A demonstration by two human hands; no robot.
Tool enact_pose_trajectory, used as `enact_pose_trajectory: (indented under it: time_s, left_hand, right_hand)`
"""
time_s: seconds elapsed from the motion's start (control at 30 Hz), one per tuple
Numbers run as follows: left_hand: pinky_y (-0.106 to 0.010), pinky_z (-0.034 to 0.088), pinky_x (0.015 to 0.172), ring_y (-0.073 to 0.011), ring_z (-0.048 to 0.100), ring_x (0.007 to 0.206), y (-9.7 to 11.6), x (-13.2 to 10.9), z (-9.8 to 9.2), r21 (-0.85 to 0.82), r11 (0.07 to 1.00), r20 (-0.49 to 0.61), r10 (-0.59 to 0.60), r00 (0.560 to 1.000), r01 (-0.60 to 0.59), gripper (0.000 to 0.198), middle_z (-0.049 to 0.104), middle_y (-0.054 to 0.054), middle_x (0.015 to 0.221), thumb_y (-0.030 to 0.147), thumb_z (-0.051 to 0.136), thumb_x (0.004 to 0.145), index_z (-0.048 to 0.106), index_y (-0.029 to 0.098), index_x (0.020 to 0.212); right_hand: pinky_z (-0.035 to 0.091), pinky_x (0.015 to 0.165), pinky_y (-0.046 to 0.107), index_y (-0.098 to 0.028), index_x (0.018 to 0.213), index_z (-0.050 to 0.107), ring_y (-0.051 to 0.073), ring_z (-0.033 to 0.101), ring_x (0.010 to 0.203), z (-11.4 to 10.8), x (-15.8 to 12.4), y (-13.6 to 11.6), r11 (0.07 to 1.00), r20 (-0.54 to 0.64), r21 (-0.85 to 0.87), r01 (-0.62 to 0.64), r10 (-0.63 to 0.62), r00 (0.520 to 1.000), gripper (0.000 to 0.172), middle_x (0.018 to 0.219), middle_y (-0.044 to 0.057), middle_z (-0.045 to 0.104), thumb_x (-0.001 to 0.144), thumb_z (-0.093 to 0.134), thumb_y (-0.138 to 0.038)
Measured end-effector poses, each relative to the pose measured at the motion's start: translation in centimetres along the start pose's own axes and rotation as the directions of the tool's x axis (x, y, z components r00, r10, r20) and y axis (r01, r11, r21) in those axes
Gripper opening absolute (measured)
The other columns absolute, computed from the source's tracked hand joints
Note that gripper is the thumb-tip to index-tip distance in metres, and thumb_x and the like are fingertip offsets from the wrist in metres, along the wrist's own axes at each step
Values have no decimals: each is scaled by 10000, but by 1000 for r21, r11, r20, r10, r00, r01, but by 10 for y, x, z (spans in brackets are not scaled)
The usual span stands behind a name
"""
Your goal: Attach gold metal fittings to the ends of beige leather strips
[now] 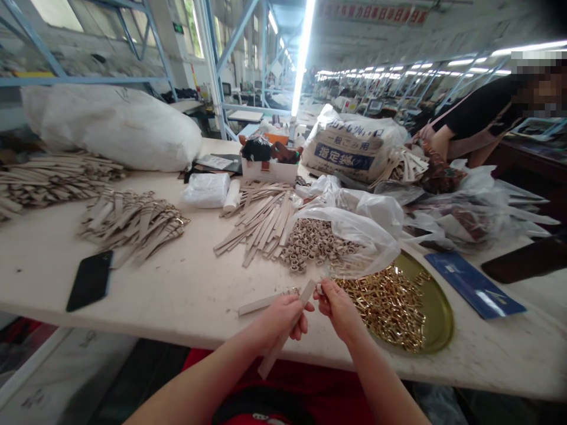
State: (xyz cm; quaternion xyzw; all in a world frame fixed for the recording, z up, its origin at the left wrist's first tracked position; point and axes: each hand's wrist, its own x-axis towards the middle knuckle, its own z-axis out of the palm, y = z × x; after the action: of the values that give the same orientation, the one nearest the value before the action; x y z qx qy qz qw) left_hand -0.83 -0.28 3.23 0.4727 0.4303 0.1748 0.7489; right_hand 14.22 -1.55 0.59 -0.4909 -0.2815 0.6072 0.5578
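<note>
My left hand (287, 316) is closed around a flat beige strap (275, 356), which slants from below my palm up past my fingertips. Close to the strap's upper end, my right hand (339, 304) pinches a small pale piece, too small to name for sure. Behind my left hand another beige strap (257, 305) with metal at its end lies on the table. Gold buckles (394, 307) heap up in a round tray (445, 319) right of my right hand. Just beyond my hands sit many small beige loops (310, 239), spilling from a clear plastic bag (372, 227).
Loose straps (261, 224) fan out behind the loops. Strap bundles (137, 224) lie left, near a black phone (91, 280). A blue card (473, 283) is right of the tray. Large white sacks (119, 127) stand behind. A person (478, 112) leans over at the right.
</note>
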Motion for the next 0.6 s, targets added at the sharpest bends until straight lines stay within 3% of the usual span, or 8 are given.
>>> enact_pose_trajectory:
  time_s: [0.13,0.23,0.4,0.5,0.6]
  left_hand:
    - [-167,300,369,-63,411,355,5,-6,-3,-155,985,92,-65,994,79,251,518,17,517,232,378,732,529,117,895]
    - [-166,304,375,-64,411,363,2,-7,-3,-140,988,115,-41,992,57,271,520,17,524,246,383,730,529,118,919]
    - [-178,311,383,-77,400,355,-10,-3,-1,197,980,15,32,999,-34,265,487,30,486,299,326,793,504,124,884]
    - [-192,304,391,-86,387,353,-10,-4,-5,384,921,22,63,998,-66,329,470,35,469,350,288,826,516,122,892]
    - [-200,302,418,-94,392,383,-4,-5,-13,523,845,85,78,993,-111,374,456,37,458,392,282,840,543,126,864]
  right_hand:
    - [176,372,179,-167,660,490,21,242,401,-3,-2,1,989,-11,99,-106,108,994,329,619,-32,541,668,661,-447]
    - [209,374,180,-167,657,504,21,250,412,-3,-2,2,977,-31,182,-114,122,992,308,653,-33,546,642,696,-408]
    - [203,387,185,-182,686,528,28,234,408,-2,-3,8,985,-58,171,-36,46,997,270,535,-75,436,631,714,-370]
    - [197,403,200,-195,838,575,36,273,423,-3,-5,12,999,-105,8,44,-43,994,293,604,-56,499,651,689,-390]
    - [203,418,213,-168,855,606,53,303,442,-2,-9,18,981,-56,-184,55,-66,996,327,562,-48,484,646,680,-409]
